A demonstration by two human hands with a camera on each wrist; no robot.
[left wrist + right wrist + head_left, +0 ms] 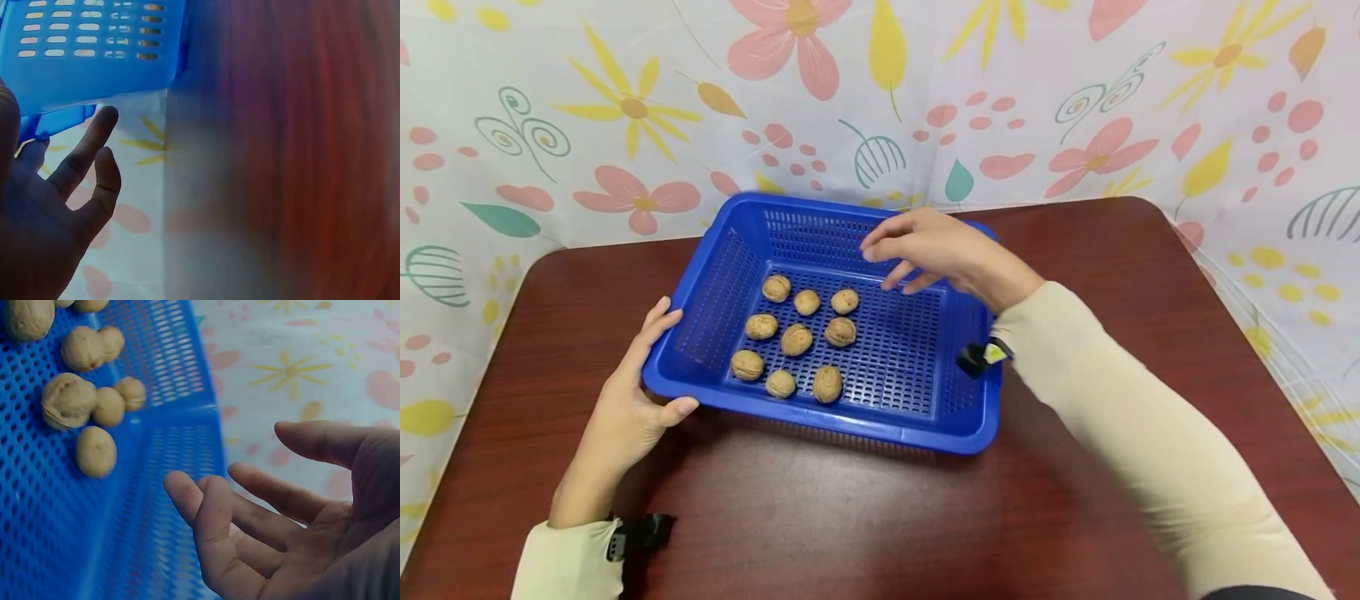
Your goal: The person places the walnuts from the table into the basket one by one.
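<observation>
A blue plastic basket (865,425) with slotted walls sits on the table, turned a little askew. Several walnuts (797,340) lie in rough rows on the left and middle part of its floor. My left hand (628,400) holds the basket's near left corner, thumb over the front rim and fingers along the left rim. In the left wrist view, fingers (81,153) reach up to the basket's edge. Above the right rear part of the basket hovers my right hand (936,250), with nothing in it. Its fingers are loosely bent and apart in the right wrist view.
The dark red-brown wooden table (880,533) extends around the basket. A white cloth (1000,100) with printed flowers hangs behind the table and along its sides. Both wrists wear black straps, the left strap (640,537) near the table's front.
</observation>
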